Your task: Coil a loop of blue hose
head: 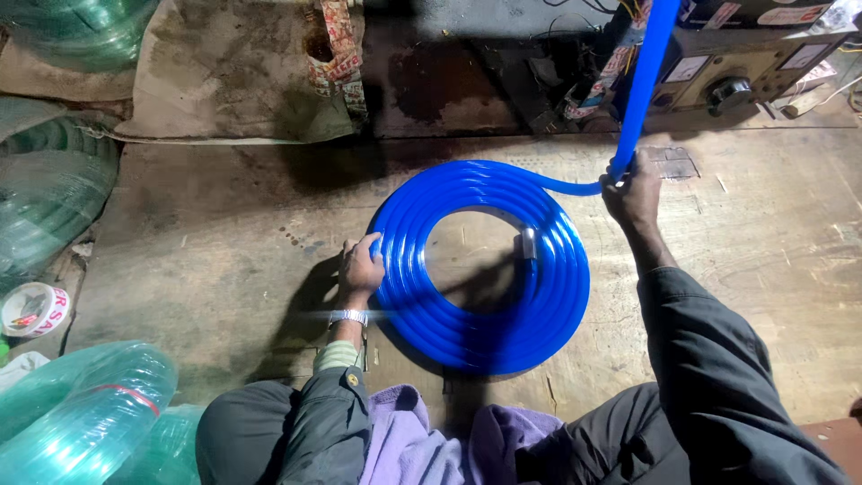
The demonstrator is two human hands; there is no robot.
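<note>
Blue hose coil (480,269) flat on wooden floor (224,233), mid-frame. Left hand (361,268) spread, pressing coil's outer edge (likely steadying). Right hand (633,190) closed around incoming hose length (642,81). Green hose bundles (81,404) nearby.

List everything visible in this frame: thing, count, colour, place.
hose coil: one, blue, flat on the board, centre.
hose tail: one, blue, rising from the coil to top right.
board: one, brown, worn, under the coil.
green hose rolls: several, clear green, left edge.
tape roll: one, white and red, left.
electrical box: one, beige with black knob, top right.
cloth: one, purple, on lap.
left hand: on the coil's left rim.
right hand: gripping the hose tail.
</note>
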